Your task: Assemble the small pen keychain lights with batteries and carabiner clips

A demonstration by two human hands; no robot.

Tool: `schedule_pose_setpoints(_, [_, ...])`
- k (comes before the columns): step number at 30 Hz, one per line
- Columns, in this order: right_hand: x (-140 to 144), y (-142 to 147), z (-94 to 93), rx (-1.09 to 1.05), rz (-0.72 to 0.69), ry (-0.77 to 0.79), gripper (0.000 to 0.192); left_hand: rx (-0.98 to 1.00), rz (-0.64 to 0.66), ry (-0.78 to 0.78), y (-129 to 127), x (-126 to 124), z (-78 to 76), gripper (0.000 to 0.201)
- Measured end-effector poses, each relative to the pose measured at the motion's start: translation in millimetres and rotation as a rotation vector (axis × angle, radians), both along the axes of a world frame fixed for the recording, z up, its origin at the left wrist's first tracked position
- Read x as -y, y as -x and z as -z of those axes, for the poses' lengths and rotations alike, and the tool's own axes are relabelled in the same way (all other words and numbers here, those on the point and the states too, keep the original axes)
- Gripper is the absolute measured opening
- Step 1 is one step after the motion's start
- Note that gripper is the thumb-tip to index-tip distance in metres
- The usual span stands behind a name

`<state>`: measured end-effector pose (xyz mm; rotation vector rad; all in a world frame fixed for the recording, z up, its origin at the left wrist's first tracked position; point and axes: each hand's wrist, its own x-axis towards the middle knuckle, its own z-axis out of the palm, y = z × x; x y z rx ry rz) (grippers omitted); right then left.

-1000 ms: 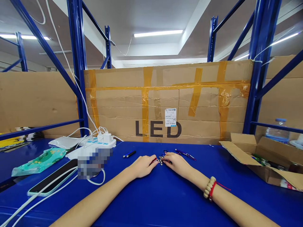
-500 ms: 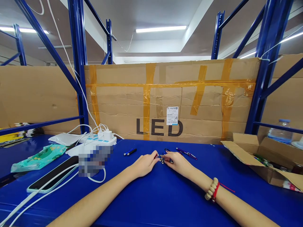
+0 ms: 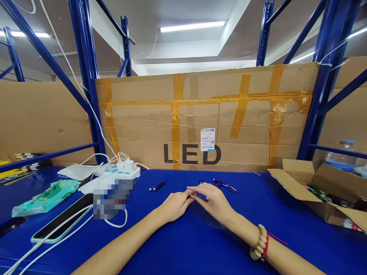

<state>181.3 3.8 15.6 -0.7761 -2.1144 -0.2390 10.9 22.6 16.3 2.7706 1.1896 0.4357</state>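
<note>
My left hand (image 3: 175,206) is closed in a pinch over the middle of the blue table (image 3: 183,248). Fingertips of my right hand (image 3: 213,200), which wears a beaded bracelet (image 3: 260,242) and a red string at its wrist, meet those of the left. Between them is a small dark, shiny object (image 3: 191,194), mostly covered by the fingers, so its kind does not show. Just behind the right hand lies a purple pen (image 3: 225,186), with other slim dark pieces partly hidden beside it. A blue and a black pen-like piece (image 3: 156,186) lie beyond the left hand.
To the left are a phone (image 3: 64,219) with white cables, a power strip (image 3: 126,172) with chargers, and a green packet (image 3: 47,196). An open cardboard box (image 3: 321,191) holding small items stands at right. A cardboard panel (image 3: 243,152) closes the back, between blue posts.
My right hand has moved left, its fingers now reaching over the left fingertips. The small shiny object seen between the hands is now mostly covered. The view has shifted slightly.
</note>
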Motion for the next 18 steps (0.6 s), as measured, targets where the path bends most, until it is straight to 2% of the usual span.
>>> schedule_pose_setpoints(5, [0.3, -1.8, -3.5, -0.123, -0.039, 0.059, 0.017, 0.028, -0.006, 0.039, -1.0, 3.2, -3.2, 0.024])
schedule_pose_setpoints(11, [-2.7, -2.8, -3.3, -0.147, -0.032, 0.191, 0.016, 0.058, -0.028, 0.066, -1.0, 2.5, -2.4, 0.017])
schedule_pose_setpoints(18, [-4.2, -6.7, -2.8, -0.123, -0.079, 0.190, 0.016, 0.084, -0.017, 0.104, -4.5, 4.5, -4.8, 0.016])
